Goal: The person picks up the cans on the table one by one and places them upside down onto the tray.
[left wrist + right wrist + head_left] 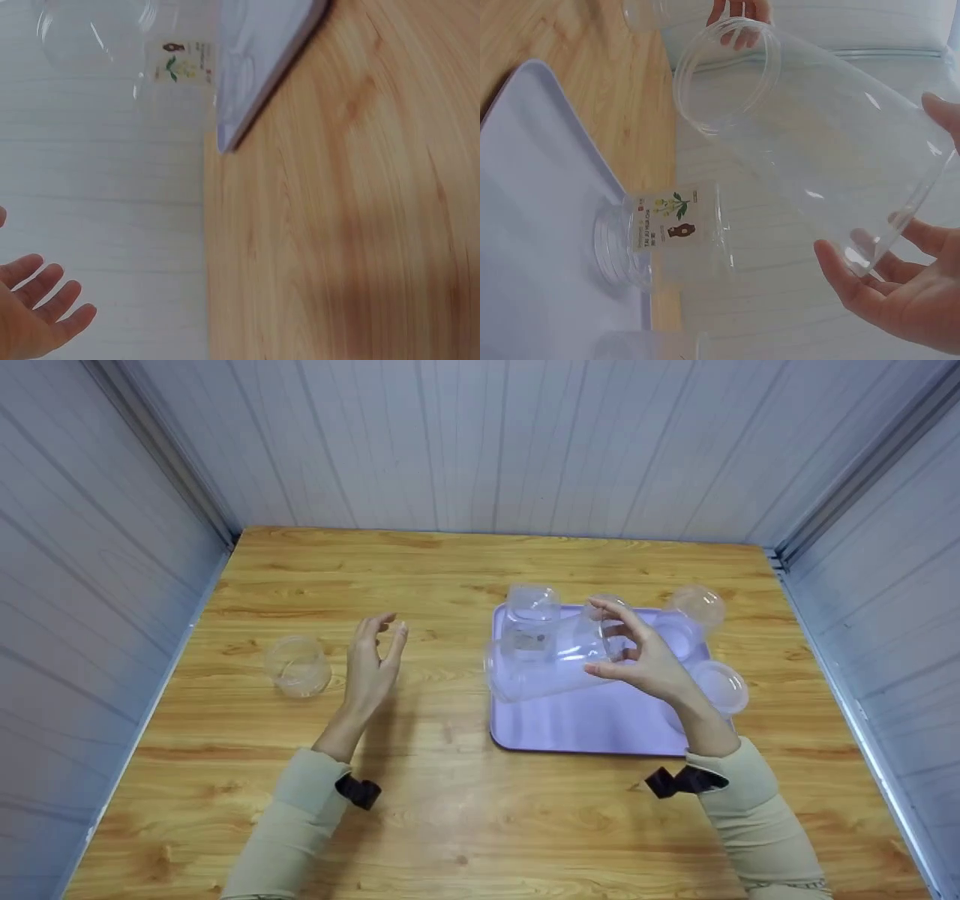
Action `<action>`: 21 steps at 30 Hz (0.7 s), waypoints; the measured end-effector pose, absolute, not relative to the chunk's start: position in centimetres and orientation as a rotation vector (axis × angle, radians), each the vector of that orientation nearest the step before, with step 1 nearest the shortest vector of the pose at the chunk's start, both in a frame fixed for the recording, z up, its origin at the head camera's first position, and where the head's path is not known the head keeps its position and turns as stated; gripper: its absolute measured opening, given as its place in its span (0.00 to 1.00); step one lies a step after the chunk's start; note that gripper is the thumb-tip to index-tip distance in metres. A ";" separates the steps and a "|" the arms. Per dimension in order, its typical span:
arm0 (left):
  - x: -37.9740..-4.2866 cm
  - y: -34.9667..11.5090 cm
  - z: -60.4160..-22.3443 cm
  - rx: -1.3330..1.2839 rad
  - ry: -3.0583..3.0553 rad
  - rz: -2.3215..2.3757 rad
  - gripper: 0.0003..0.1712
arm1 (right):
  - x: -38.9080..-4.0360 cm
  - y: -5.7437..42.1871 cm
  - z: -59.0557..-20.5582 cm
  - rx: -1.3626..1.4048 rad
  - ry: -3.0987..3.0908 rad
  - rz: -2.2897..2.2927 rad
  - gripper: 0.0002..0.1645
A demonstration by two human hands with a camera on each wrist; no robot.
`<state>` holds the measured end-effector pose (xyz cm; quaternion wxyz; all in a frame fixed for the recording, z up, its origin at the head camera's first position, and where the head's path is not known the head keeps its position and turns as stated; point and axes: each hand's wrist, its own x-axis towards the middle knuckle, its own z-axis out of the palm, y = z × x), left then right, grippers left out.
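Observation:
My right hand [649, 664] grips a large clear plastic jar [817, 135] near its base, thumb on one side and fingers on the other. The jar is tilted over the lilac tray [577, 735], its threaded mouth pointing left. My left hand [371, 667] hovers over the table left of the tray, fingers loosely bent and holding nothing. Beneath the big jar, a smaller clear jar [686, 259] with a printed plant label stands mouth down on the tray. Beyond my left hand sits a round clear container [298, 666] on the wood.
At the tray's right side are more clear containers, one with a round rim [720, 688] and another at the back corner [697, 606]. A further clear piece [652, 346] stands near the labelled jar. White panel walls [480, 450] enclose the wooden table [450, 817].

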<state>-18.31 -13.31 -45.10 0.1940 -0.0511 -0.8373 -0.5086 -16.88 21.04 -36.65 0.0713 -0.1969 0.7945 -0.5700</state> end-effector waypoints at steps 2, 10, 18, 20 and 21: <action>-18.4 -13.9 -45.1 -0.126 -2.386 -1.387 0.22 | -16.5 21.0 -36.0 -0.593 2.438 -1.651 0.44; -19.0 -16.2 -45.9 -0.027 -2.575 -1.205 0.28 | -16.3 21.6 -35.5 -0.648 2.600 -1.404 0.46; -19.7 -19.0 -47.1 0.009 -2.723 -1.019 0.31 | -17.8 23.5 -37.5 -0.669 2.702 -1.216 0.49; -19.9 -19.7 -47.2 0.021 -2.742 -0.983 0.31 | -17.8 23.7 -37.7 -0.690 2.737 -1.165 0.49; -19.9 -20.0 -47.3 0.028 -2.749 -0.966 0.31 | -17.8 23.8 -37.7 -0.701 2.754 -1.140 0.50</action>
